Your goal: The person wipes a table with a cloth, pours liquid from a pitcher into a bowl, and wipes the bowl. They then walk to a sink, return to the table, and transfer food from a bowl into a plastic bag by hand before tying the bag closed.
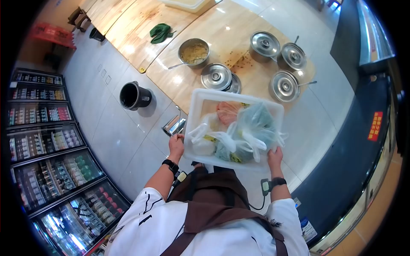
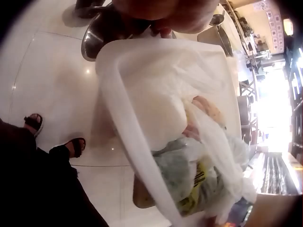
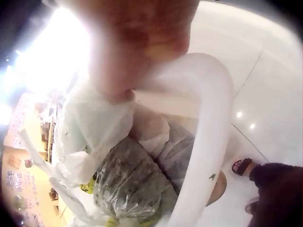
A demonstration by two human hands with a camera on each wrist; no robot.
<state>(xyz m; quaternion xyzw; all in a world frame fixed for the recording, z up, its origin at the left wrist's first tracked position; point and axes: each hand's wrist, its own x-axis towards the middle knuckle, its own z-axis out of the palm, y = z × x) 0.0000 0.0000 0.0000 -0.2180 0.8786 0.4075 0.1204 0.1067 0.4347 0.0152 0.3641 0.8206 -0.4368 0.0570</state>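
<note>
A white plastic tub (image 1: 193, 128) is carried in front of the apron, between both hands. My left hand (image 1: 176, 146) grips its left rim, and my right hand (image 1: 275, 157) grips the rim at the right corner. Inside lie several knotted clear plastic bags: a bag with orange-pink contents (image 1: 227, 113) at the back, a bag of greenish contents (image 1: 260, 117) at the right, and a whitish bag (image 1: 203, 145) at the left. In the right wrist view a bag of dark leafy-looking contents (image 3: 132, 179) lies near the tub wall (image 3: 213, 113). Blurred hands partly cover the rim in both wrist views.
Ahead stands a wooden table (image 1: 171, 81) with several lidded steel pots, an uncovered pot of yellowish food (image 1: 194, 53) and a green cloth (image 1: 161, 33). A black bin (image 1: 134, 96) and a shiny metal piece (image 1: 174, 124) are left of the tub. A dark counter (image 1: 341, 170) runs along the right.
</note>
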